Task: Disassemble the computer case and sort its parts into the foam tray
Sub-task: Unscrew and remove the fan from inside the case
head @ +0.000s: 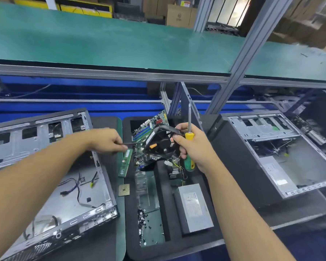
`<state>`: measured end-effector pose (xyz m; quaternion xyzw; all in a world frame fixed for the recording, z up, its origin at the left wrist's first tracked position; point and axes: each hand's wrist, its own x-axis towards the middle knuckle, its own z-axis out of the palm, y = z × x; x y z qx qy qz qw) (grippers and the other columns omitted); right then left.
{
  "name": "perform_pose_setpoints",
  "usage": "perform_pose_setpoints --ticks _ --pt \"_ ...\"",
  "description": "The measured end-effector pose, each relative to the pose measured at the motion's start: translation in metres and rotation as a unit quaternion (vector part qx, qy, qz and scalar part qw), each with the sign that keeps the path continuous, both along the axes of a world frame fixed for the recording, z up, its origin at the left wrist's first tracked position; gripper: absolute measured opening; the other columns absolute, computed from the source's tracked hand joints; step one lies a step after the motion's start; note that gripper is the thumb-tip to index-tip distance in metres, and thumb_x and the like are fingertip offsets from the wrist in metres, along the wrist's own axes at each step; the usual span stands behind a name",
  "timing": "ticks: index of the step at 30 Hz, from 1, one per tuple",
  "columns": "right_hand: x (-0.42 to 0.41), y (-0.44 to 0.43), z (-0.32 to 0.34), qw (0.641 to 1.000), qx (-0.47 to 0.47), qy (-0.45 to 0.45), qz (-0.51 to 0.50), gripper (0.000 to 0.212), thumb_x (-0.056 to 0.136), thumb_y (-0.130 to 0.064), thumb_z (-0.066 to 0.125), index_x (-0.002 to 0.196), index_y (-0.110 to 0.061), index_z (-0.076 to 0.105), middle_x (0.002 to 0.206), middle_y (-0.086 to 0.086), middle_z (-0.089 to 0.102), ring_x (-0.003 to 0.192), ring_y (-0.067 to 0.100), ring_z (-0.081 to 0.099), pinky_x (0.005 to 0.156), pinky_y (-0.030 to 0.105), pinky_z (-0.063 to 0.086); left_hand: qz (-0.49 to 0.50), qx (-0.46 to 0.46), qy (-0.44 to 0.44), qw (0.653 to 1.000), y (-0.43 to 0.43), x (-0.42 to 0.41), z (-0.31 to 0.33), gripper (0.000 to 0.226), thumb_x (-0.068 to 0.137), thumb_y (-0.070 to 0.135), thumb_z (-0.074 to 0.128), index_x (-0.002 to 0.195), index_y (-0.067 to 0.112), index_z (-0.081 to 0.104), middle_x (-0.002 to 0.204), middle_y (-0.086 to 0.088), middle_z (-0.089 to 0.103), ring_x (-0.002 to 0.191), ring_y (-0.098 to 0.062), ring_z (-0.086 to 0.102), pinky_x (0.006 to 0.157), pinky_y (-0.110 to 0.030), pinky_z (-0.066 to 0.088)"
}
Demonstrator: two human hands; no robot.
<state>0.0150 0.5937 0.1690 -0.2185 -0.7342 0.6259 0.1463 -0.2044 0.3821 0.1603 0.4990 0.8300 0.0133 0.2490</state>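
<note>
Both forearms [36,185] come in from the bottom of the view. Biggest item first: the computer case [51,166] lies open on its side at the left, with only loose wires inside. Beside it sits the foam tray [158,249], with the power supply [194,208] seated in its right pocket and the circuit board [149,129] propped at the far end.

Over that board is the fan [161,143], gripped by the right hand [192,147], and that same fist clamps the screwdriver [189,136], shaft pointing up. The left hand [109,140] pinches a black cable [131,143] running taut to the fan. It's hard to say from here whether the fan is free or tied on by its thin wires.

Smaller stuff: the memory stick [125,162] and processor chip [124,190] lie at the tray's left edge, and screws [142,219] are heaped in a near pocket.

Risks, as I judge them:
- One fist is doing two jobs, so the fan could slip onto the board.
- A tug on a snagged cable could drag the board.
- The left forearm, drawing back, could sweep off the chip.
</note>
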Motion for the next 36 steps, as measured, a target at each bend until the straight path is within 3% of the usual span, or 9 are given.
perform_pose_setpoints --ticks 5,9,13,17,21,25,29,33,36 --pt "-0.021 -0.016 0.0 1.0 -0.02 -0.004 0.012 0.012 0.093 -0.018 0.067 0.102 -0.021 0.06 0.06 -0.005 0.055 0.048 0.016 0.045 0.046 0.03 0.045 0.07 0.012 -0.167 0.983 -0.024 -0.013 0.021 0.045 0.096 0.044 0.061 0.059 0.018 0.056 0.05 0.001 0.041 0.047 -0.017 0.034 0.051 -0.026 0.032" --pt "-0.042 -0.033 -0.002 0.999 -0.036 -0.023 0.012 0.01 0.094 -0.016 0.067 0.099 -0.023 0.061 0.068 -0.004 0.061 0.049 0.014 0.046 0.047 0.03 0.045 0.137 0.039 -0.334 0.932 -0.058 -0.026 0.028 0.035 0.093 0.032 0.066 0.07 0.011 0.051 0.06 -0.005 0.036 0.054 -0.019 0.032 0.052 -0.027 0.028" --pt "-0.064 -0.051 -0.006 0.997 -0.066 -0.026 0.021 0.009 0.094 -0.016 0.068 0.095 -0.024 0.064 0.075 0.0 0.063 0.048 0.014 0.046 0.045 0.028 0.043 0.152 0.109 -0.386 0.904 -0.096 -0.036 0.034 0.026 0.094 0.028 0.06 0.08 0.006 0.058 0.066 -0.009 0.044 0.059 -0.019 0.044 0.059 -0.031 0.038" --pt "-0.087 -0.069 -0.002 0.993 -0.113 -0.016 -0.009 0.008 0.096 -0.019 0.066 0.103 -0.02 0.062 0.083 0.003 0.065 0.046 0.014 0.045 0.045 0.029 0.041 0.173 0.163 -0.497 0.835 -0.12 -0.036 0.033 0.016 0.098 0.015 0.054 0.086 0.005 0.05 0.066 -0.009 0.046 0.061 -0.023 0.053 0.079 -0.045 0.052" --pt "-0.102 -0.084 0.005 0.995 -0.084 -0.045 0.026 0.009 0.094 -0.02 0.068 0.102 -0.019 0.065 0.082 0.007 0.065 0.044 0.014 0.045 0.041 0.027 0.039 0.117 0.063 -0.542 0.83 -0.137 -0.025 0.012 0.014 0.102 0.011 0.048 0.088 0.009 0.047 0.075 -0.013 0.06 0.093 -0.033 0.069 0.089 -0.05 0.037" --pt "-0.108 -0.109 0.004 0.986 -0.011 -0.106 0.125 0.005 0.089 -0.022 0.073 0.092 -0.024 0.07 0.068 -0.004 0.069 0.042 0.013 0.047 0.039 0.024 0.041 0.068 -0.055 -0.546 0.833 -0.157 -0.007 -0.017 0.017 0.104 0.008 0.046 0.089 0.012 0.052 0.099 -0.011 0.071 0.119 -0.03 0.063 0.094 -0.04 0.038" --pt "-0.118 -0.147 -0.004 0.975 0.015 -0.157 0.157 0.008 0.089 -0.021 0.073 0.093 -0.018 0.068 0.063 -0.004 0.066 0.041 0.012 0.047 0.039 0.024 0.041 0.159 -0.063 -0.544 0.821 -0.186 0.002 -0.047 0.026 0.102 0.01 0.049 0.121 -0.001 0.063 0.133 -0.018 0.062 0.129 -0.027 0.056 0.116 -0.04 0.036" --pt "-0.123 -0.174 -0.01 0.961 0.013 -0.2 0.188 0.01 0.089 -0.02 0.073 0.093 -0.015 0.066 0.074 0.006 0.065 0.039 0.012 0.044 0.038 0.023 0.04 0.39 0.081 -0.504 0.767 -0.207 -0.002 -0.069 0.03 0.095 0.015 0.055 0.119 -0.002 0.059 0.109 -0.02 0.07 0.104 -0.034 0.07 0.092 -0.05 0.057" --pt "-0.121 -0.189 -0.014 0.946 0.032 -0.233 0.221 0.012 0.089 -0.02 0.072 0.094 -0.013 0.064 0.076 0.008 0.068 0.041 0.015 0.044 0.038 0.025 0.041 0.434 0.045 -0.27 0.858 -0.204 -0.005 -0.087 0.04 0.097 0.034 0.056 0.121 0.003 0.047 0.106 -0.015 0.06 0.086 -0.03 0.067 0.067 -0.042 0.062"
